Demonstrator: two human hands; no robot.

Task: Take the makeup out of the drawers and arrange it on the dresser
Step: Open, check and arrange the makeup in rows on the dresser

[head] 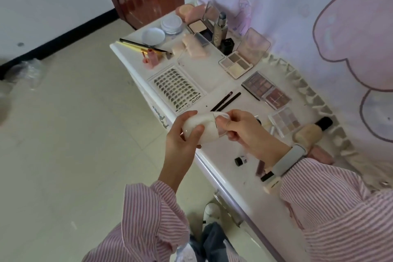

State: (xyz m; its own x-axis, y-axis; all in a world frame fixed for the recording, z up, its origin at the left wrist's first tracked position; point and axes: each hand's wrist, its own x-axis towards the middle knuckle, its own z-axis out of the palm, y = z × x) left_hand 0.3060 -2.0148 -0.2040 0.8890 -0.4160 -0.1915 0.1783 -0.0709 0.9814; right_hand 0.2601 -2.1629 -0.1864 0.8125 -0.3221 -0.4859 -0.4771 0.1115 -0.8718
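Left hand (182, 134) grips white egg-shaped plastic case (202, 127) steady; right hand (240, 130) pinches its clear lid (221, 117), apparently to open it.

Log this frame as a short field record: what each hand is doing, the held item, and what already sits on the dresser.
left hand: grips the white egg-shaped case from below
right hand: pinches the case's clear end
case position: held above the front edge of the dresser
on dresser: lash tray, open eyeshadow palettes, foundation bottle, brushes, round jars
drawers: appear closed
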